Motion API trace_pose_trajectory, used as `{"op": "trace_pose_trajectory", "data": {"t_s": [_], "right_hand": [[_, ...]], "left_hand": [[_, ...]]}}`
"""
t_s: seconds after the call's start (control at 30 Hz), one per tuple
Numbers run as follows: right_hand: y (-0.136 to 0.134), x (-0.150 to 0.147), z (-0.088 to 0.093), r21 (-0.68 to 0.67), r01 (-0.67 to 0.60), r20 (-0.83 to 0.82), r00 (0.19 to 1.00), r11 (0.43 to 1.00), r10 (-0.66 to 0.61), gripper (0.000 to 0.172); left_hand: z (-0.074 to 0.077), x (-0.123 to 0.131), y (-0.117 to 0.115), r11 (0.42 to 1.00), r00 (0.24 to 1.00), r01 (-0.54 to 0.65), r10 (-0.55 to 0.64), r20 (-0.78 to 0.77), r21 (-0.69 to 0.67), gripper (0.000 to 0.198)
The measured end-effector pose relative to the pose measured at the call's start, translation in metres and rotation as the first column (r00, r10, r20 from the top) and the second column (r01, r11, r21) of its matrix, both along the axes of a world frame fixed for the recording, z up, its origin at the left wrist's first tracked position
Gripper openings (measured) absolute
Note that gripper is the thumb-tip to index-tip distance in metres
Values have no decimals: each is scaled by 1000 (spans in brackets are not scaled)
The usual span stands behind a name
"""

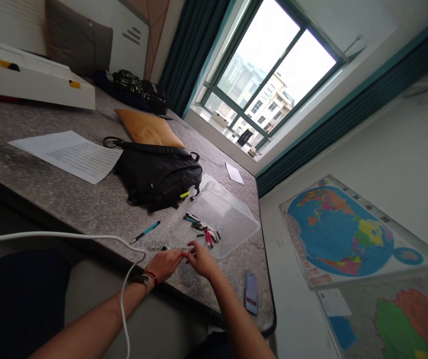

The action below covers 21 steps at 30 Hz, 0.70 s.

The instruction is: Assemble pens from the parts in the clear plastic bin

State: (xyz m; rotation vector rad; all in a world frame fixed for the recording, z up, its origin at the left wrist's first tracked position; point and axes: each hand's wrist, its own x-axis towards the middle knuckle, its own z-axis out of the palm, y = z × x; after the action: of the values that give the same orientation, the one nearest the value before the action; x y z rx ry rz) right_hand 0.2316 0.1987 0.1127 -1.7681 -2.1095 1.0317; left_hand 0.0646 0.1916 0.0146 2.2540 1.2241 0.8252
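Note:
My left hand (pixel 164 263) and my right hand (pixel 201 259) meet at the near edge of the mattress (pixel 49 194), fingers pinched together on a pen (pixel 172 248) with a teal barrel. Just beyond them lies a clear plastic sleeve (pixel 221 219) with several pens (pixel 202 228) piled on its near end. A single teal pen (pixel 145 231) lies apart to the left. My left wrist wears a dark watch and a red band.
A black backpack (pixel 157 174), an orange cushion (pixel 147 128), printed sheets (pixel 68 154) and a white box (pixel 30 75) lie on the mattress. A phone (pixel 251 291) rests near the right corner. A white cable (pixel 86 237) crosses my left arm. World maps (pixel 344 234) hang by the window.

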Motion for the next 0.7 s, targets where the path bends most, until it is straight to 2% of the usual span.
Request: {"op": "trace_pose_trajectory", "data": {"t_s": [0.13,0.23,0.27,0.33,0.4,0.47,0.53,0.7], "right_hand": [[-6,18,-14,32,107,-36,994,994,-106,29],[-13,41,-29,39,218,134,966,975,-221,16],[-17,48,-34,37,262,225,938,964,-263,13],[-30,57,-45,56,353,369,862,934,-348,21],[-46,58,-55,161,419,434,783,893,-446,30],[-63,51,-65,321,423,456,716,847,-530,32],[-75,41,-74,423,387,491,662,820,-566,30],[-80,32,-86,462,372,523,618,805,-587,26]], "left_hand": [[1,0,-1,1000,1000,-25,25,16,-13,36],[3,-1,-1,999,1000,-29,29,12,-15,38],[3,-1,-1,1000,1000,-27,27,15,-15,38],[3,-1,0,1000,999,-25,25,24,-16,38],[2,-1,0,1000,999,-23,23,33,-15,38],[1,-1,0,1000,999,-17,17,43,-12,37],[0,-1,0,1000,999,-10,10,50,-13,37],[-2,0,1,1000,1000,-12,13,23,-5,36]]}}
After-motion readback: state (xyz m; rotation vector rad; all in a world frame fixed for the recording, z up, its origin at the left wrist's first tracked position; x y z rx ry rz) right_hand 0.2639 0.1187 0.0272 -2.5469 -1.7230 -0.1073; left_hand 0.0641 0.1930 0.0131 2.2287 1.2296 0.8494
